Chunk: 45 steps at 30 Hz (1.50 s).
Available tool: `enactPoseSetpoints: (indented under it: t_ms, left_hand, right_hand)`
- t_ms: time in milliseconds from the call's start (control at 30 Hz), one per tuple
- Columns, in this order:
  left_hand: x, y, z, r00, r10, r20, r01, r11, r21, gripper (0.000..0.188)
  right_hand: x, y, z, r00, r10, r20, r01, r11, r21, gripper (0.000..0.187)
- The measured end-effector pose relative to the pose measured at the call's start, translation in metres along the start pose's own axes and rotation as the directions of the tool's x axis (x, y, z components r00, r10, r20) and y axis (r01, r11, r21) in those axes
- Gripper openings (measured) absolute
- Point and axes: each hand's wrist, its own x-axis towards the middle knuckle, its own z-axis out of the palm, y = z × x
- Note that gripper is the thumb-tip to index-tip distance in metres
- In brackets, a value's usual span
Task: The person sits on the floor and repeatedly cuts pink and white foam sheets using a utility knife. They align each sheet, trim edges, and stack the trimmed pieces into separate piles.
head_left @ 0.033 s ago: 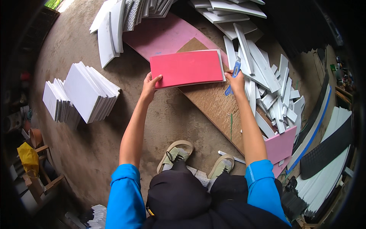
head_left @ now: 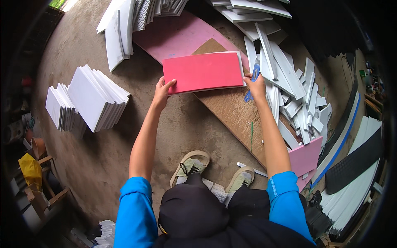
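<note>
A flat red rectangular board (head_left: 202, 72) lies level between my hands, with a white sheet (head_left: 242, 66) showing under its far and right edges. My left hand (head_left: 163, 91) grips the board's near left corner, thumb on top. At the right end, my right hand (head_left: 257, 87) pinches the edge and also holds a blue utility knife (head_left: 256, 72) upright against the palm. Below the board is a brown wooden board (head_left: 231, 111), which rests partly over a large pink sheet (head_left: 173, 35) on the floor.
Stacked white panels (head_left: 93, 97) stand on the floor to the left. More white panels (head_left: 113, 39) lean at the far left. A loose heap of white strips (head_left: 289, 78) covers the right side. My shoes (head_left: 191, 165) are near the wooden board's edge. Long white strips (head_left: 351, 173) lie far right.
</note>
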Motion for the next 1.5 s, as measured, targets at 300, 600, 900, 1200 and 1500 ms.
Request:
enactPoseSetpoints:
  t_ms: [300, 600, 900, 1200, 1500]
  left_hand:
    - [-0.002, 0.008, 0.007, 0.925, 0.297, -0.237, -0.079, 0.760, 0.645, 0.058]
    - [-0.018, -0.008, -0.013, 0.676, 0.677, 0.291, -0.452, 0.069, 0.889, 0.071]
    - [-0.013, -0.014, -0.017, 0.676, 0.682, 0.279, -0.439, 0.068, 0.896, 0.072]
    - [-0.015, -0.011, -0.012, 0.691, 0.667, 0.278, -0.427, 0.067, 0.902, 0.069]
    - [-0.017, -0.013, -0.016, 0.666, 0.677, 0.311, -0.444, 0.025, 0.896, 0.071]
  right_hand:
    - [0.009, -0.016, 0.021, 0.997, 0.007, 0.073, 0.014, 0.958, -0.286, 0.036]
    - [0.018, -0.011, 0.022, 0.996, -0.002, 0.086, 0.026, 0.960, -0.277, 0.044]
    - [0.019, -0.008, 0.019, 0.994, 0.033, 0.107, -0.006, 0.969, -0.245, 0.046]
    - [0.032, -0.001, 0.016, 0.980, 0.063, 0.189, -0.026, 0.980, -0.195, 0.048]
    - [0.030, 0.001, 0.014, 0.966, 0.076, 0.247, -0.053, 0.994, -0.099, 0.045]
